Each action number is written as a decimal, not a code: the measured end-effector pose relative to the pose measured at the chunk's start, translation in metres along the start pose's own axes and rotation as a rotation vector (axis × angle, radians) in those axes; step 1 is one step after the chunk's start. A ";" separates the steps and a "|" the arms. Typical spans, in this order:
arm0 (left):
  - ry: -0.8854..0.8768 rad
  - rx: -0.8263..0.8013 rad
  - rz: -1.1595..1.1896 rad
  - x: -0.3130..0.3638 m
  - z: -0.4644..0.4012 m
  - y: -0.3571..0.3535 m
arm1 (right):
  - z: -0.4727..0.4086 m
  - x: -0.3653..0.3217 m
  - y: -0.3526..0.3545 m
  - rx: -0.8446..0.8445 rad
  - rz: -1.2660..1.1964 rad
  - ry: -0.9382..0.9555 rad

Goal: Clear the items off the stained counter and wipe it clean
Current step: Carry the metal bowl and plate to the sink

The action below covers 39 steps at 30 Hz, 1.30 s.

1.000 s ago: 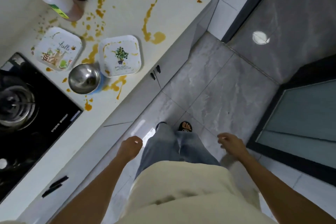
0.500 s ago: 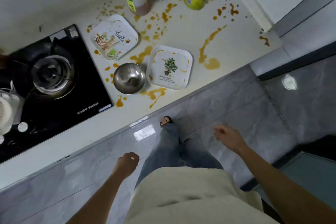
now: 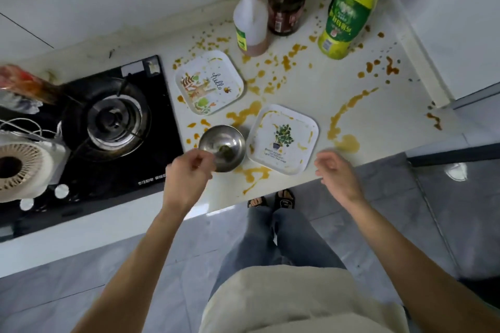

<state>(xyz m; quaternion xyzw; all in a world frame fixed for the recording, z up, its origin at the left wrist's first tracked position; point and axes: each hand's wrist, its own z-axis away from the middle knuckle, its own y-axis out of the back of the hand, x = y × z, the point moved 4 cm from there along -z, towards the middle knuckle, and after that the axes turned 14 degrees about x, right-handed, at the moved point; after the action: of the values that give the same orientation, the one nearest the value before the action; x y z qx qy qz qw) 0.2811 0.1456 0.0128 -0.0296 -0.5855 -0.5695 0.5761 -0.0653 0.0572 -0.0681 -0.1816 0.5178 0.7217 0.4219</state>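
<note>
on the white stained counter (image 3: 311,94), splashed with orange-brown sauce, nothing has been cleared yet. a round stainless-steel bowl (image 3: 222,147) sits near the front edge, touching or just beside a square white plate with a potted-plant print (image 3: 282,139); a second square white plate with a "hello" print (image 3: 209,81) lies behind them, next to the black gas hob (image 3: 89,127). at the back stand a clear bottle with a red cap (image 3: 250,19), a dark brown sauce bottle (image 3: 287,5) and a yellow-green labelled bottle (image 3: 343,16), grouped against the wall, likely to keep the working space free.

the left hand (image 3: 189,170) hangs over the bowl's near rim, its fingers loosely curled and closing on nothing; whether it touches the rim i cannot tell. the right hand (image 3: 335,170) hovers beside the plant plate's front corner, fingers relaxed and holding nothing. judging by this, the bowl and plate get lifted first, being nearest. sauce under and on the plates may drip when they are raised.
</note>
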 end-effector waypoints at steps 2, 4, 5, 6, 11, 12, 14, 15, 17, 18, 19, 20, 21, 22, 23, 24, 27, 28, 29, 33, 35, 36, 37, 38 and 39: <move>0.038 0.104 0.075 0.016 -0.038 0.005 | -0.014 -0.016 -0.008 0.041 0.031 -0.019; 0.093 0.168 0.095 0.024 -0.078 0.003 | -0.024 -0.028 -0.017 0.090 0.102 -0.037; 0.121 0.189 0.090 0.025 -0.097 0.000 | -0.029 -0.032 -0.021 0.120 0.146 -0.037; 0.147 0.210 0.079 0.025 -0.115 -0.004 | -0.032 -0.034 -0.025 0.148 0.183 -0.036; 0.271 0.281 -0.052 0.006 -0.178 -0.025 | -0.042 -0.033 -0.039 0.255 0.221 -0.070; 0.290 0.286 -0.072 0.003 -0.185 -0.030 | -0.043 -0.031 -0.041 0.271 0.219 -0.074; 0.313 0.292 -0.093 0.000 -0.194 -0.041 | -0.045 -0.028 -0.043 0.293 0.208 -0.082; 0.321 0.296 -0.105 -0.001 -0.198 -0.046 | -0.046 -0.027 -0.043 0.298 0.202 -0.087; 0.328 0.301 -0.153 -0.002 -0.204 -0.054 | -0.048 -0.025 -0.045 0.290 0.203 -0.093; 0.334 0.302 -0.171 -0.003 -0.206 -0.057 | -0.050 -0.025 -0.046 0.282 0.207 -0.089; 0.342 0.306 -0.178 -0.003 -0.207 -0.059 | -0.051 -0.025 -0.046 0.274 0.213 -0.083; 0.351 0.313 -0.174 -0.003 -0.208 -0.061 | -0.053 -0.025 -0.046 0.266 0.216 -0.072; 0.353 0.321 -0.170 -0.003 -0.208 -0.061 | -0.054 -0.026 -0.046 0.259 0.217 -0.061; 0.348 0.326 -0.170 -0.002 -0.208 -0.062 | -0.054 -0.027 -0.045 0.256 0.210 -0.052; 0.337 0.330 -0.169 -0.001 -0.208 -0.063 | -0.054 -0.029 -0.044 0.258 0.196 -0.049; 0.324 0.338 -0.163 0.002 -0.206 -0.064 | -0.054 -0.031 -0.042 0.262 0.181 -0.049; 0.270 0.382 -0.103 0.016 -0.200 -0.062 | -0.055 -0.034 -0.040 0.263 0.127 -0.083; 0.239 0.391 -0.093 0.022 -0.197 -0.061 | -0.055 -0.035 -0.039 0.262 0.109 -0.091; 0.206 0.396 -0.090 0.027 -0.194 -0.058 | -0.056 -0.037 -0.038 0.263 0.093 -0.091; 0.072 0.403 -0.036 0.045 -0.174 -0.046 | -0.057 -0.045 -0.028 0.272 0.048 -0.058; -0.023 0.376 0.014 0.055 -0.154 -0.044 | -0.058 -0.048 -0.021 0.279 0.012 -0.051; -0.072 0.358 0.019 0.060 -0.141 -0.044 | -0.057 -0.050 -0.017 0.281 -0.022 -0.051; -0.114 0.335 0.018 0.066 -0.126 -0.046 | -0.057 -0.052 -0.014 0.277 -0.064 -0.053; -0.148 0.307 0.020 0.071 -0.112 -0.050 | -0.057 -0.054 -0.012 0.271 -0.109 -0.061; -0.173 0.277 0.023 0.075 -0.097 -0.054 | -0.055 -0.057 -0.009 0.262 -0.149 -0.077</move>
<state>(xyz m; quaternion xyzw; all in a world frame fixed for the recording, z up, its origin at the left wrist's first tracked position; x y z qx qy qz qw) 0.2809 0.0119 0.0010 -0.0056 -0.7054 -0.4720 0.5288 -0.0343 -0.0156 -0.0557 -0.1348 0.5761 0.6211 0.5140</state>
